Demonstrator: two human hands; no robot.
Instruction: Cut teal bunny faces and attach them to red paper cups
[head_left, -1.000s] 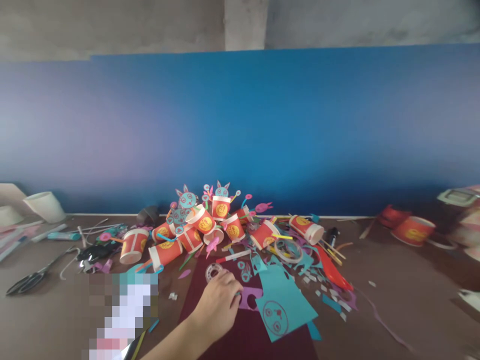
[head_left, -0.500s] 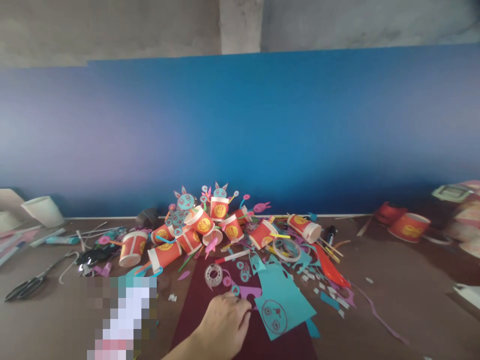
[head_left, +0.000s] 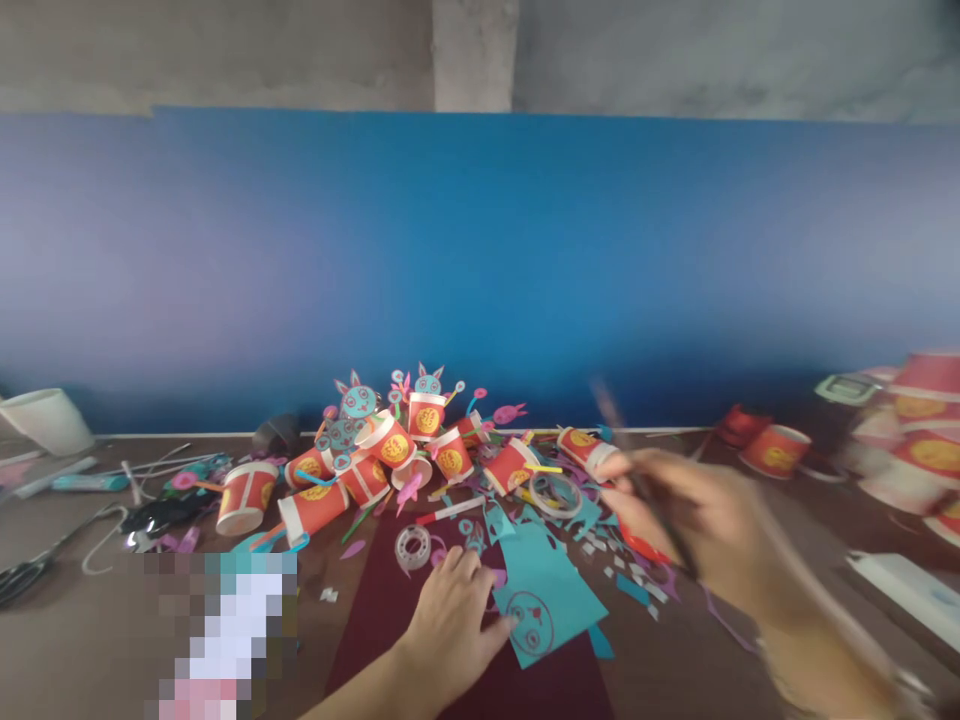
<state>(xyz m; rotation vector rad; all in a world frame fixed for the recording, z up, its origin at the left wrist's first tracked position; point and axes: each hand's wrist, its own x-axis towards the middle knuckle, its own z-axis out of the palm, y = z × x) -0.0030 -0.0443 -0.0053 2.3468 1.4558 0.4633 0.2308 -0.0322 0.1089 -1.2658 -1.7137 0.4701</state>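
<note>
My left hand (head_left: 454, 610) rests palm down on the dark red sheet (head_left: 375, 640) with its fingers apart; its thumb touches the left edge of the teal paper (head_left: 559, 585). A round face is drawn on that paper's lower left. In my right hand (head_left: 675, 510), raised to the right above the paper, is a dark pen-shaped tool (head_left: 652, 505); motion blurs it, so its exact kind is unclear. Just beyond my left hand lie a white tape roll (head_left: 413, 548), a red-and-white marker (head_left: 451, 511) and purple paper scraps.
Behind the sheet stand and lie several red paper cups (head_left: 315, 503) decorated with paper animals and straws. Scissors (head_left: 34, 575) lie at the far left. Stacked cups (head_left: 926, 410) and a white box (head_left: 911, 600) are at the right. A blue partition (head_left: 480, 250) closes off the back.
My right hand has come into view from the right with the dark tool. My left fingers have spread, and the thumb has reached the teal paper. The view has shifted slightly right.
</note>
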